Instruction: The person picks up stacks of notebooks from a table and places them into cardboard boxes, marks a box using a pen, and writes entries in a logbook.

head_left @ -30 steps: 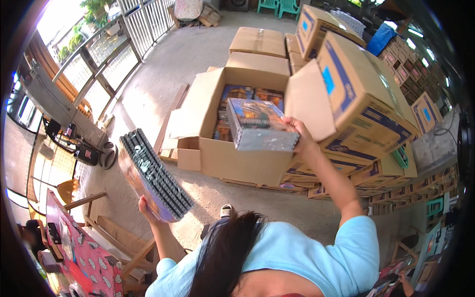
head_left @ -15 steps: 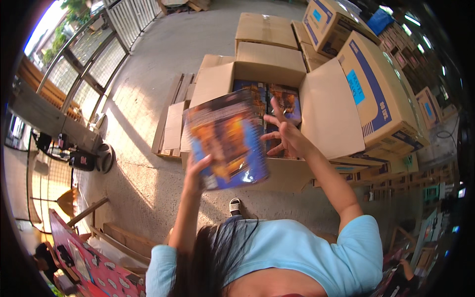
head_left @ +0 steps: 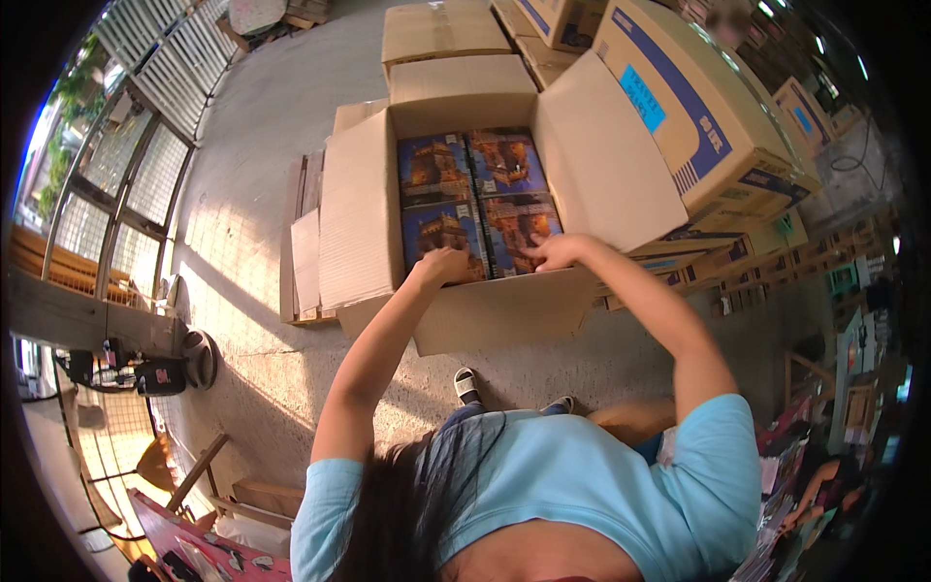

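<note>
An open cardboard carton [head_left: 359,218] stands in front of me with its flaps folded outward. Spiral-bound notebooks with blue and orange picture covers lie in it in two columns, among them a far-left notebook [head_left: 433,167] and a far-right notebook [head_left: 507,160]. My left hand [head_left: 443,265] reaches over the near wall onto the near-left notebook [head_left: 436,225]; its fingers are mostly hidden. On the near-right notebook [head_left: 519,221] rests my right hand [head_left: 558,252], its visible fingers apart and stretched out.
Closed cartons stand behind, including a plain carton [head_left: 446,34] and a large carton with blue bands [head_left: 708,107] at the right. A wooden pallet [head_left: 299,281] shows at the carton's left. Farther left is a mesh gate [head_left: 126,179].
The notebook in my left hand has gone down into the carton, where the near-left one now lies. Both hands are now low at the near wall, and the view has shifted.
</note>
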`<act>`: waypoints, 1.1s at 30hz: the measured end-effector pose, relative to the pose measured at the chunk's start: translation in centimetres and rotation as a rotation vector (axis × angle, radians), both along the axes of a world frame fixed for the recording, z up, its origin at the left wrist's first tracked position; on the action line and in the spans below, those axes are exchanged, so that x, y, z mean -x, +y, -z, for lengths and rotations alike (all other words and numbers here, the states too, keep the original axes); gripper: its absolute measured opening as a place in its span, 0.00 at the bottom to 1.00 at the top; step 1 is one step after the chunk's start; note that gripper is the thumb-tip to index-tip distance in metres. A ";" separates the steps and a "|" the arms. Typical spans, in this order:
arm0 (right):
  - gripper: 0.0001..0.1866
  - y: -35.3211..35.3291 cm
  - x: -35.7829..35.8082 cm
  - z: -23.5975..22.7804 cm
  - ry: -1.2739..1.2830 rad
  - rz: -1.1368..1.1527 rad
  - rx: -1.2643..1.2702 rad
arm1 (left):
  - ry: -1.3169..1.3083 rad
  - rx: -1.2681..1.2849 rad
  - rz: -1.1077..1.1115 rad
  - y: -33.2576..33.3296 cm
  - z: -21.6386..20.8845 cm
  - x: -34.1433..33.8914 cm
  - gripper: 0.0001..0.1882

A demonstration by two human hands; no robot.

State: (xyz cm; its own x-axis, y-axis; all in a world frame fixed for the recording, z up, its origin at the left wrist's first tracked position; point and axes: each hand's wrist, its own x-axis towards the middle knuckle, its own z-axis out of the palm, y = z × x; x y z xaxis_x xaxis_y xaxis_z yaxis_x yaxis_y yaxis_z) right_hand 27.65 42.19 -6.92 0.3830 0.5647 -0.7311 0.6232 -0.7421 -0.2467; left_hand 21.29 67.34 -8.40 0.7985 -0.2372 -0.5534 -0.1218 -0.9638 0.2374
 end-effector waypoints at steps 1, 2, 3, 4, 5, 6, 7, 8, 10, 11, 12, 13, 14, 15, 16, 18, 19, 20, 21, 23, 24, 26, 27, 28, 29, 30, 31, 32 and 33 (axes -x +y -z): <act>0.37 2.6 0.7 -1.6 -0.004 -0.105 0.201 | 0.095 -0.013 0.035 0.2 -0.3 0.2 0.49; 0.39 4.1 1.5 -3.8 -0.012 -0.202 0.400 | 0.183 -0.029 0.078 0.3 -0.6 0.2 0.47; 0.41 1.6 0.0 -1.0 0.025 -0.157 0.289 | 0.171 0.026 0.072 -0.6 -0.3 -0.9 0.40; 0.42 -0.7 -1.6 1.8 0.062 -0.127 0.180 | 0.141 0.093 0.216 -1.2 1.8 -2.5 0.33; 0.42 -0.7 -1.8 1.8 -0.049 -0.108 -0.017 | 0.119 0.151 0.309 -0.1 4.2 -3.6 0.29; 0.37 -1.3 -0.4 0.7 -0.242 0.013 -0.229 | 0.084 0.176 0.269 -0.7 2.4 -3.0 0.28; 0.32 -0.8 2.3 -1.9 -0.445 0.155 -0.567 | 0.038 0.193 0.203 -0.4 -0.4 -1.9 0.28; 0.28 -1.1 5.5 -5.2 -0.615 0.288 -0.922 | -0.206 0.190 0.248 -1.0 -3.2 -0.4 0.30; 0.22 -3.6 11.6 -9.4 -0.617 0.636 -1.253 | -0.247 0.535 0.099 -4.2 -7.9 1.0 0.29; 0.20 -6.4 14.5 -10.7 -0.734 0.745 -1.307 | -0.259 0.712 0.058 -6.3 -10.2 1.6 0.29; 0.19 -9.8 17.7 -11.0 -0.791 0.902 -1.264 | -0.105 0.979 0.033 -7.8 -11.0 1.6 0.27; 0.18 -13.6 21.0 -10.7 -0.841 1.072 -1.210 | 0.038 1.059 0.194 -11.9 -15.0 2.8 0.34; 0.16 -17.5 24.0 -9.4 -0.951 1.220 -1.139 | 0.117 1.159 0.347 -14.7 -17.1 3.5 0.41; 0.15 -22.0 27.3 -7.5 -1.050 1.356 -1.060 | 0.335 1.244 0.341 -18.5 -19.7 5.6 0.47; 0.15 -25.8 30.7 -6.3 -1.133 1.550 -1.097 | 0.370 1.250 0.558 -21.6 -19.9 5.7 0.47; 0.16 -34.8 39.2 -3.3 -1.533 1.695 -0.594 | 0.508 1.236 0.881 -28.8 -20.7 6.8 0.47; 0.17 -37.6 43.8 -2.3 -1.470 2.055 -0.953 | 0.610 1.210 0.986 -32.9 -20.5 8.3 0.47; 0.18 -41.0 47.6 -2.1 -1.583 2.061 -0.866 | 0.706 1.202 1.065 -36.5 -20.2 9.2 0.47; 0.18 -44.0 51.5 0.1 -1.737 2.227 -1.021 | 0.798 1.175 1.143 -40.3 -19.6 10.2 0.47; 0.25 -49.0 57.3 -0.7 -1.593 2.662 -1.079 | 0.949 1.115 1.255 -49.0 -17.6 12.9 0.47; 0.28 -53.1 60.5 0.7 -1.694 2.645 -1.005 | 1.063 1.009 1.249 -54.2 -17.0 15.1 0.46; 0.33 -63.7 64.1 3.2 -1.824 2.636 -0.927 | 1.162 0.855 1.233 -65.3 -15.6 20.7 0.45; 0.35 -67.1 64.9 4.4 -1.876 2.658 -0.872 | 1.187 0.822 1.237 -69.1 -13.2 22.7 0.44; 0.37 -70.3 65.5 5.4 -1.921 2.687 -0.818 | 1.287 0.803 1.098 -72.8 -11.8 24.8 0.43; 0.39 -73.7 66.7 6.3 -1.970 2.711 -0.723 | 1.386 0.780 0.962 -76.8 -10.3 27.2 0.42; 0.41 -76.8 68.0 7.1 -2.026 2.727 -0.617 | 1.462 0.753 0.832 -80.6 -8.7 29.4 0.42; 0.42 -79.4 68.5 7.7 -2.065 2.738 -0.529 | 1.521 0.727 0.689 -84.0 -7.0 31.1 0.42; 0.42 -80.8 67.0 7.3 -1.961 2.748 -0.735 | 1.550 0.711 0.512 -86.8 -5.1 31.8 0.42; 0.43 -82.5 66.9 7.7 -2.071 2.717 -0.727 | 1.538 0.696 0.446 -90.0 -3.1 33.0 0.43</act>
State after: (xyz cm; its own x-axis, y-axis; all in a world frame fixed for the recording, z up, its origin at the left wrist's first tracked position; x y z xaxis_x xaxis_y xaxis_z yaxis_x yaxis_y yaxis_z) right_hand -39.28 -40.33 -14.63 -0.5330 -0.8408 0.0949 -0.1298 -0.0297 -0.9911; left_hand -11.75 -22.67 -5.34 -0.4982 -0.7759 -0.3869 0.3882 -0.5986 0.7007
